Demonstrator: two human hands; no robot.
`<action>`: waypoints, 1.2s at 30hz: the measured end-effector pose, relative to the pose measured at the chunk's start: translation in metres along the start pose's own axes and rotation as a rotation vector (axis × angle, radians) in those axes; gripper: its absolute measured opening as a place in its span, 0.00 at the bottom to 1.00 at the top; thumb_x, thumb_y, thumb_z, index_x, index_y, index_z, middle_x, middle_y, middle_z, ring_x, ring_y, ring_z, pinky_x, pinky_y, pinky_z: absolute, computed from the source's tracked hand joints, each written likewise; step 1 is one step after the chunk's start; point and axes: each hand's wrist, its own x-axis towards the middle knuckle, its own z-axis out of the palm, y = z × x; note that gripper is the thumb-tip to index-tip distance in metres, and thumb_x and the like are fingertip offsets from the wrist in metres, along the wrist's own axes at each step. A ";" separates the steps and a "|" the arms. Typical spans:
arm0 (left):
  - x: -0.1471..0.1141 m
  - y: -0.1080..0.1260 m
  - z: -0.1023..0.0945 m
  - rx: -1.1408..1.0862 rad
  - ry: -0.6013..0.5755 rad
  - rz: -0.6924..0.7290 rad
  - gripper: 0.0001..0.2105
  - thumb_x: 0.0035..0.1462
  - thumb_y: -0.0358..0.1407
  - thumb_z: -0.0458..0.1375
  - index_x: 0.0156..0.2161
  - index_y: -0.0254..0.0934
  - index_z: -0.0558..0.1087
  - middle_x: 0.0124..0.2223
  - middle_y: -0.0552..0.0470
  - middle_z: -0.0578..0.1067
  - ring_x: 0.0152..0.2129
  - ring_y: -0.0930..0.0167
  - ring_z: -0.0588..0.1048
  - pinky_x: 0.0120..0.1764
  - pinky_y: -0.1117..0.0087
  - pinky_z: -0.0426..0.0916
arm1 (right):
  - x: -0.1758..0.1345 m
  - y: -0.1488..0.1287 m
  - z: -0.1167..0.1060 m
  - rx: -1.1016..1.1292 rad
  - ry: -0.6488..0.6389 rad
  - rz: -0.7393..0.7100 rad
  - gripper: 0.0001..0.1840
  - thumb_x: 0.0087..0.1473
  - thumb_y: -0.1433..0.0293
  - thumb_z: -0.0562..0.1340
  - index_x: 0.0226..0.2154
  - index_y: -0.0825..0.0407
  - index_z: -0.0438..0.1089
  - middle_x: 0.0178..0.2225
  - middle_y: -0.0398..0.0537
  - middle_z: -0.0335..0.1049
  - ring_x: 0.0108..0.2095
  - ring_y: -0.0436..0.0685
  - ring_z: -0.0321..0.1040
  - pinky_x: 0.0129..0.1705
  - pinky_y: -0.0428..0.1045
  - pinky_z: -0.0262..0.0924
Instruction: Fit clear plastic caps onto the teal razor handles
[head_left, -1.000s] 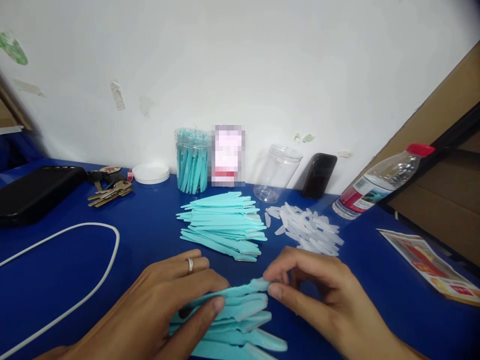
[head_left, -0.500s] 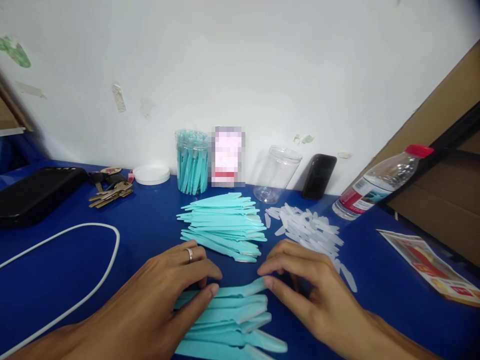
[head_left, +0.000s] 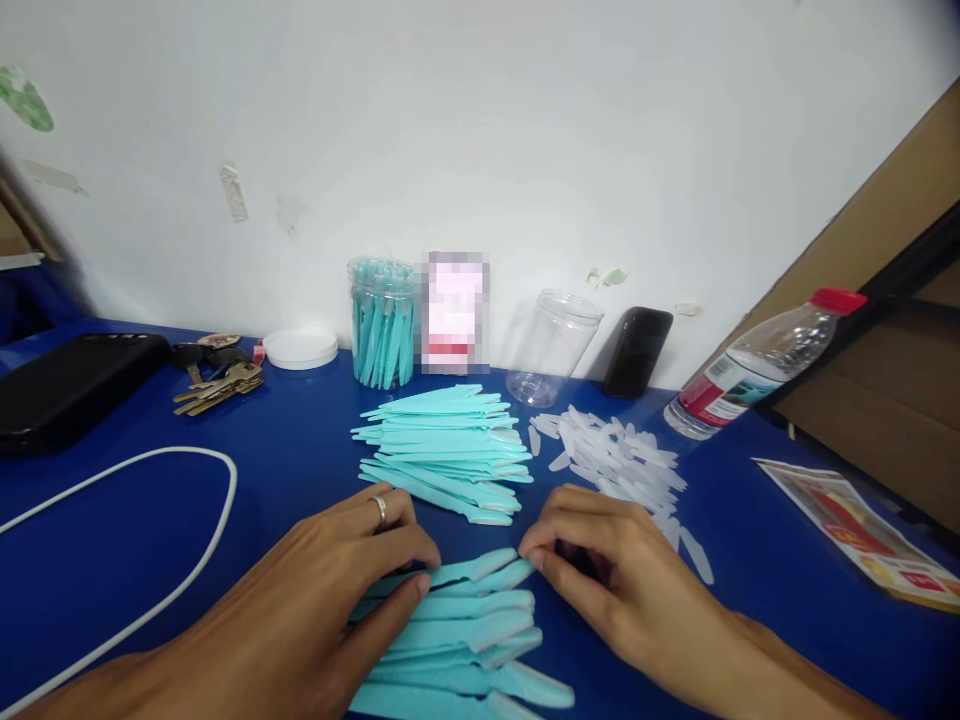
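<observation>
In front of me lies a row of turquoise eyebrow razors [head_left: 465, 636], side by side with their blade ends to the right. My left hand [head_left: 352, 570], with a ring on one finger, rests over their handles, thumb and index finger closed on the uppermost razor [head_left: 472, 568]. At its blade end the fingertips of my right hand [head_left: 607, 560] are pinched together; the exact contact is partly hidden. A larger pile of turquoise razors [head_left: 442, 445] lies beyond my hands. To its right is a heap of translucent white blade caps [head_left: 619, 455].
Along the wall stand a clear jar full of razors [head_left: 382, 325], a blurred-out upright screen [head_left: 455, 312], a tilted clear jar [head_left: 555, 350] and a black phone [head_left: 637, 352]. A water bottle [head_left: 750, 375] leans right. Keys [head_left: 225, 385], a white lid [head_left: 301, 348] and a cable [head_left: 217, 530] lie left.
Another razor now shows at the top of the near row, under my left fingers. My right thumb and index finger have closed together at the blade end.
</observation>
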 end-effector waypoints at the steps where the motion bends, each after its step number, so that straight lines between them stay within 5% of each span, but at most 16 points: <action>1: -0.002 -0.001 0.002 0.030 0.018 0.011 0.11 0.68 0.34 0.54 0.47 0.47 0.79 0.46 0.53 0.81 0.42 0.68 0.82 0.40 0.75 0.78 | 0.000 0.000 0.000 0.000 0.014 -0.007 0.12 0.64 0.75 0.60 0.35 0.51 0.79 0.32 0.46 0.76 0.32 0.54 0.71 0.32 0.48 0.60; 3: -0.011 -0.005 0.007 0.111 0.062 0.032 0.13 0.68 0.39 0.57 0.54 0.49 0.77 0.54 0.52 0.81 0.49 0.64 0.82 0.44 0.72 0.79 | 0.001 0.002 0.000 -0.016 0.062 -0.014 0.12 0.65 0.75 0.59 0.35 0.51 0.79 0.31 0.46 0.75 0.31 0.54 0.70 0.31 0.49 0.59; 6: -0.028 -0.010 0.010 0.220 0.067 0.014 0.28 0.62 0.51 0.65 0.66 0.57 0.69 0.64 0.53 0.75 0.58 0.58 0.78 0.51 0.65 0.79 | 0.000 0.005 0.000 -0.025 0.114 -0.011 0.13 0.66 0.73 0.58 0.35 0.52 0.78 0.31 0.47 0.75 0.31 0.55 0.71 0.33 0.49 0.60; 10: -0.043 -0.011 0.004 0.156 -0.039 0.060 0.38 0.57 0.46 0.69 0.71 0.55 0.62 0.67 0.52 0.73 0.60 0.58 0.76 0.54 0.68 0.78 | 0.000 0.006 -0.001 -0.052 0.099 0.010 0.13 0.66 0.74 0.58 0.36 0.52 0.78 0.31 0.47 0.75 0.32 0.56 0.71 0.34 0.50 0.61; 16: -0.043 -0.009 0.022 0.165 0.026 0.042 0.37 0.57 0.38 0.68 0.70 0.54 0.62 0.66 0.51 0.73 0.60 0.59 0.75 0.57 0.67 0.76 | 0.003 0.000 -0.001 -0.017 0.026 0.050 0.13 0.65 0.75 0.58 0.34 0.52 0.79 0.30 0.46 0.75 0.30 0.54 0.70 0.32 0.48 0.58; 20: -0.031 -0.006 0.036 0.143 0.131 0.157 0.33 0.55 0.32 0.64 0.65 0.49 0.65 0.61 0.51 0.77 0.54 0.60 0.79 0.55 0.65 0.76 | 0.002 -0.002 0.000 0.092 0.009 0.057 0.12 0.66 0.72 0.59 0.35 0.53 0.78 0.29 0.46 0.76 0.29 0.53 0.69 0.31 0.47 0.59; 28: -0.012 0.006 0.027 0.138 0.191 0.243 0.30 0.53 0.27 0.59 0.61 0.46 0.65 0.51 0.55 0.80 0.43 0.65 0.80 0.41 0.71 0.75 | 0.003 0.002 -0.003 0.135 0.021 0.105 0.13 0.68 0.68 0.58 0.38 0.51 0.78 0.29 0.46 0.77 0.29 0.54 0.73 0.31 0.48 0.63; 32: -0.012 0.007 0.027 0.156 0.217 0.223 0.24 0.56 0.29 0.57 0.58 0.47 0.68 0.48 0.54 0.81 0.39 0.66 0.81 0.37 0.73 0.75 | -0.004 0.004 -0.017 -0.058 -0.137 0.060 0.17 0.66 0.57 0.64 0.52 0.46 0.79 0.48 0.53 0.80 0.43 0.62 0.79 0.43 0.53 0.72; 36: -0.013 0.008 0.027 0.176 0.180 0.179 0.21 0.60 0.34 0.60 0.58 0.49 0.69 0.50 0.54 0.81 0.42 0.67 0.82 0.46 0.74 0.76 | -0.016 0.002 -0.028 -0.204 -0.304 0.043 0.50 0.46 0.45 0.76 0.67 0.42 0.68 0.69 0.63 0.63 0.64 0.81 0.65 0.56 0.66 0.72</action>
